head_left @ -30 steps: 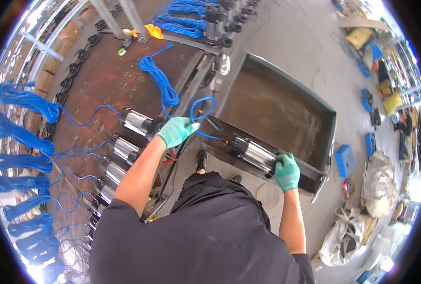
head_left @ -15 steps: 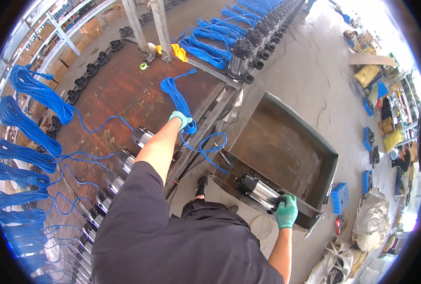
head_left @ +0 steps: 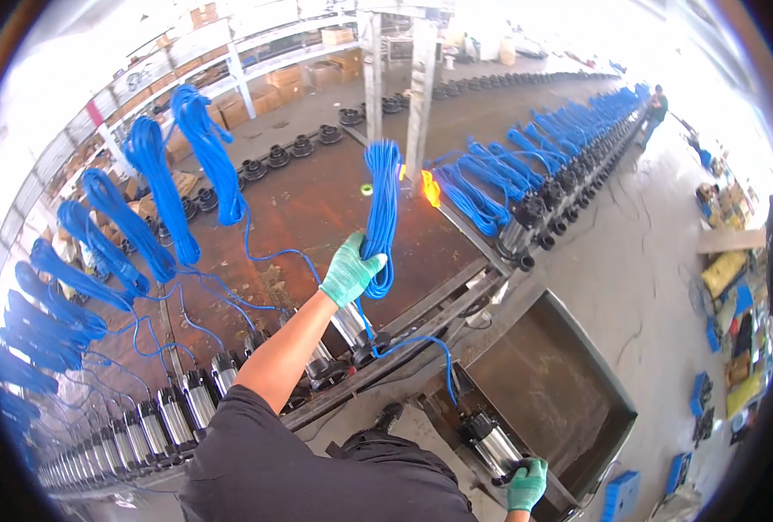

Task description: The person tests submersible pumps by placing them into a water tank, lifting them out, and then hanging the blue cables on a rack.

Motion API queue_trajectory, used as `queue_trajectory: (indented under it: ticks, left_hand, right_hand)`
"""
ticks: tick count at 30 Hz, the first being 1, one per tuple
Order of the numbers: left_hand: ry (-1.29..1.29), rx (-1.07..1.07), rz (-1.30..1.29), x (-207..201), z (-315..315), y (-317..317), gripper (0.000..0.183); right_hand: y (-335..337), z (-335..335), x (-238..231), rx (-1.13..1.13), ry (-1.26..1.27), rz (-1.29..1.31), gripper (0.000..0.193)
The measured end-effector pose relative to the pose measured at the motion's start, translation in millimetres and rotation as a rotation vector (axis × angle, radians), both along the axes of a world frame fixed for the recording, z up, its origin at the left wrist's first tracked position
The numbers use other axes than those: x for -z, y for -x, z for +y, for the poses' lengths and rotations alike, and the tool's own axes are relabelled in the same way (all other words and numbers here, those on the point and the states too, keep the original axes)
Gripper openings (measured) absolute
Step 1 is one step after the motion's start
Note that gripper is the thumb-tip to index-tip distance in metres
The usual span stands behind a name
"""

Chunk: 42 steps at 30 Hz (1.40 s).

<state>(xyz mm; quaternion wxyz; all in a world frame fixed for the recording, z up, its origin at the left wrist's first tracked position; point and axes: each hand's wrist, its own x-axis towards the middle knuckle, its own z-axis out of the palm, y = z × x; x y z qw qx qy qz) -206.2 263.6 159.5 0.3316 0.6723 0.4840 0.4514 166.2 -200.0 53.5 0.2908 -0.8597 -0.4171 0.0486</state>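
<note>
My left hand (head_left: 350,271), in a green glove, is closed round the lower part of a coil of blue cable (head_left: 381,187) above the rusty bench. From that coil a single cable runs down to the black end of a shiny steel pump motor (head_left: 496,447), which lies over the near edge of the metal tray. My right hand (head_left: 527,485), gloved too, grips the motor's other end; part of its fingers is hidden. Left of my left arm stands a row of similar steel motors (head_left: 199,398), each joined to its own blue coil (head_left: 206,157).
The rusty bench top (head_left: 317,200) carries a metal post (head_left: 421,96) with a yellow cloth (head_left: 431,188). A deep metal tray (head_left: 604,370) stands at its right. More motors with blue coils (head_left: 491,174) line the floor beyond. Blue crates (head_left: 621,496) sit at right; a person (head_left: 656,109) stands far off.
My left hand has lifted the blue coil off the bench, so it now stands upright. My right hand stays at the motor's end. The view has turned toward the left and the far side.
</note>
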Motion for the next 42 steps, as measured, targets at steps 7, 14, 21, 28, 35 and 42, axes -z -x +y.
queue_trajectory:
  ticks: [7, 14, 21, 28, 35, 42]
  left_hand:
    - [-0.551, -0.351, 0.204, -116.2, -32.4, 32.6, 0.041]
    - [-0.412, -0.37, 0.009, -145.2, -23.6, 51.5, 0.041]
    - [-0.46, -0.504, 0.01, -124.6, -15.9, 55.3, 0.042]
    - [-0.508, -0.444, 0.024, -129.4, -10.7, 55.0, 0.044]
    - [-0.446, -0.451, -0.178, -127.3, 0.3, 54.6, 0.041]
    - [-0.291, -0.564, 0.018, -68.9, 22.5, 70.3, 0.046]
  right_hand:
    - [-12.1, 1.5, -8.2, -0.155, 0.265, -0.145, 0.019]
    - [-12.3, -1.1, 9.9, -0.042, 0.0, 0.016, 0.013]
    - [-17.6, -2.5, -2.8, -0.106, 0.212, -0.083, 0.018]
    - [-13.4, -1.5, -4.0, -0.115, 0.209, -0.077, 0.019]
    - [-11.1, 2.5, 10.5, -0.039, 0.057, 0.055, 0.012]
    - [-14.7, -3.1, -8.2, -0.12, 0.21, -0.069, 0.019]
